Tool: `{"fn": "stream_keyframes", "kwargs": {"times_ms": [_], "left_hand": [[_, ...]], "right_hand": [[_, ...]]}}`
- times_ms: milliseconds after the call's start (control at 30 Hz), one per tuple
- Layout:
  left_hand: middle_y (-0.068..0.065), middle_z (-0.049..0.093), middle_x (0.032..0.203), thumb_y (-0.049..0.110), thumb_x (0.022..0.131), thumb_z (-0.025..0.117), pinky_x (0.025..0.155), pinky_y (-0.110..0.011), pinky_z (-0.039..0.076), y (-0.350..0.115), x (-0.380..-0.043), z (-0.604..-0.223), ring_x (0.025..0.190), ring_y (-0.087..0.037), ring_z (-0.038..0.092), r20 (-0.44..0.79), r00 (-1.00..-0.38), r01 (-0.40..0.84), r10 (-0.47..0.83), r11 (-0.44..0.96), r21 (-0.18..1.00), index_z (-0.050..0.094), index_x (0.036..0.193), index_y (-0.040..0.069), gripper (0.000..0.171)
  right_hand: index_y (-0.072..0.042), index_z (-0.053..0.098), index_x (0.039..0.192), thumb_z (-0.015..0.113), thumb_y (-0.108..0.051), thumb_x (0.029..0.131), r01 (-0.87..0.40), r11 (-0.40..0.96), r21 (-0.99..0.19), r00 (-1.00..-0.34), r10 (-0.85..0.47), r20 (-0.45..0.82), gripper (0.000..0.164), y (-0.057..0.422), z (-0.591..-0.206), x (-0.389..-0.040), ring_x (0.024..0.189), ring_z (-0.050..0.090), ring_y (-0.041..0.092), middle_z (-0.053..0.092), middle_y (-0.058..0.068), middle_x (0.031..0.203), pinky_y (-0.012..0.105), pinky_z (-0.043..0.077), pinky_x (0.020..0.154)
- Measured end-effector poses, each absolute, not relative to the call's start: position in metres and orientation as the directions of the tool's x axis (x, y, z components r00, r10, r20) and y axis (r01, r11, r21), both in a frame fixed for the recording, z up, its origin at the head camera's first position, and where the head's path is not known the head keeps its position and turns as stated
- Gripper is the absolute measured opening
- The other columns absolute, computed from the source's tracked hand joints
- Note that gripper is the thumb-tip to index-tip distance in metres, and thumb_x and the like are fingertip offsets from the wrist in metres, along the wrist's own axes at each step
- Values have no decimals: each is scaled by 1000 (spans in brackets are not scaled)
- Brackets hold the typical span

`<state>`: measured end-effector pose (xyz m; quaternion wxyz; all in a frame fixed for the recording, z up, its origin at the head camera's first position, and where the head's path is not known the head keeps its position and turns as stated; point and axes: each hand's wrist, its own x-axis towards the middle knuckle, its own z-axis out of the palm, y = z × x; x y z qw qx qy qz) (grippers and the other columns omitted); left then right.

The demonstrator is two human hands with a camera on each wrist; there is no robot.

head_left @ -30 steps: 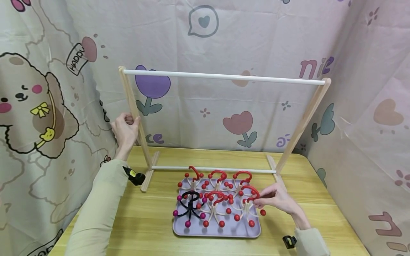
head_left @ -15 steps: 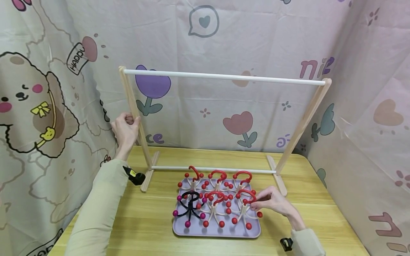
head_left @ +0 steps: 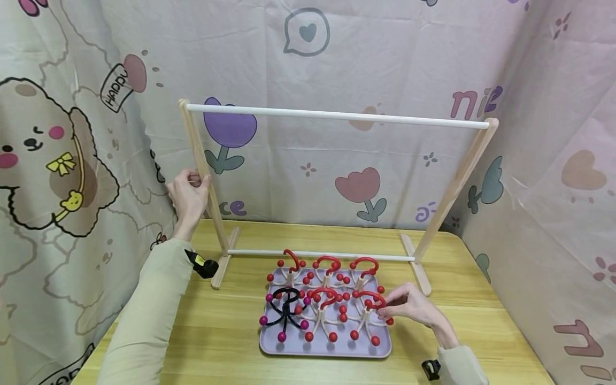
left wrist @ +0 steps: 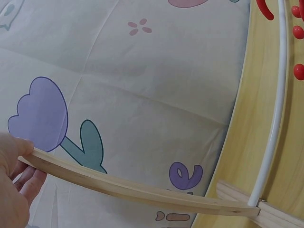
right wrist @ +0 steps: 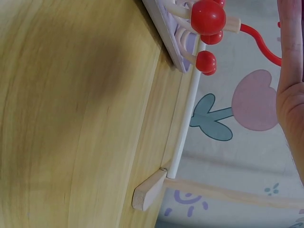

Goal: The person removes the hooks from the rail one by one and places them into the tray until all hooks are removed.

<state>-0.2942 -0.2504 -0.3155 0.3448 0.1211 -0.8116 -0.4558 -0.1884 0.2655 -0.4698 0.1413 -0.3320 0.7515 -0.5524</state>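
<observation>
My left hand (head_left: 187, 200) grips the left post of a wooden rack (head_left: 337, 116), thumb on one side and fingers on the other, as the left wrist view (left wrist: 21, 183) also shows. At the front right of a lilac tray (head_left: 322, 350), my right hand (head_left: 411, 307) pinches a claw-shaped massager (head_left: 367, 316) by its red hook. This massager has cream legs tipped with red balls. Several similar red-hooked ones stand on the tray, and a black one (head_left: 286, 313) with magenta balls is at its front left. In the right wrist view, the fingertips are out of frame.
Behind the tray runs the rack's lower white bar (head_left: 269, 253), between two wooden feet (head_left: 421, 275). The white top bar spans high above. A yellow wood-grain table (head_left: 216, 337) carries everything, with patterned curtain (head_left: 298, 160) at the back and sides.
My right hand has moved slightly left and down with the massager, whose hook turned a little. My left hand stays on the post.
</observation>
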Motion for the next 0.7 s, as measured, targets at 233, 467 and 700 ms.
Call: {"fn": "stream_keyframes", "kwargs": {"times_ms": [233,467,700], "left_hand": [[-23,68,106,18,94,66,105,-47,36,-251,-295,-316,115,-38,54,478,-715,136,-511,569,811,66,111,-5,28],[-24,68,106,17,95,66,104,-47,37,-251,-295,-317,113,-39,55,488,-711,146,-506,573,807,67,111,-5,27],[-23,67,106,18,95,66,105,-48,35,-251,-295,-317,115,-39,52,482,-715,142,-506,571,809,67,111,-4,27]], "right_hand": [[13,73,95,70,4,88,-340,162,-926,-730,-667,152,12,266,-471,-189,73,74,6,73,30,83,33,61,64],[10,74,95,70,3,88,-349,174,-921,-733,-663,152,11,266,-472,-189,73,72,3,73,29,83,32,60,63],[7,75,93,71,2,88,-357,188,-915,-734,-662,150,8,266,-473,-190,71,69,0,72,28,81,30,58,60]]}}
